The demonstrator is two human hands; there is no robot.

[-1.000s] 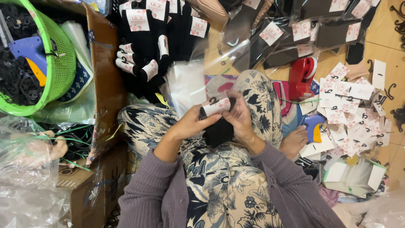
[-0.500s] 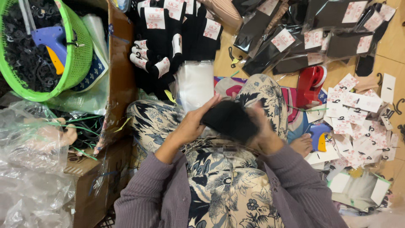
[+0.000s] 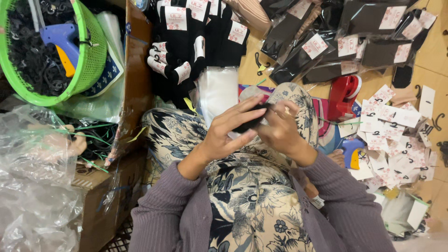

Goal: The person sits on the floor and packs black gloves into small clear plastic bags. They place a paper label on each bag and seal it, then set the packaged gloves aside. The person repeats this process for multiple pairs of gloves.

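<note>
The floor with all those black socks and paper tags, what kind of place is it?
Probably a home workshop where socks get packed for sale. Both hands, left hand and right hand, hold a black sock. Around lie bagged socks, loose paper tags and a green basket of hooks.

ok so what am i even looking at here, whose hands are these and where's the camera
There is no machine here. The camera sits on a person's head and looks straight down, so you see their own arms in purple sleeves and their lap in flowered cloth. The left hand and right hand meet over the lap and together hold a small black sock, partly hidden by the fingers.

Around them on the floor: a pile of black socks with paper labels, more socks sealed in clear bags, a stack of empty clear bags, loose paper tags with hooks and a red tool. To the left stands a green basket holding black hooks and a blue tagging gun, beside a cardboard box.
</note>
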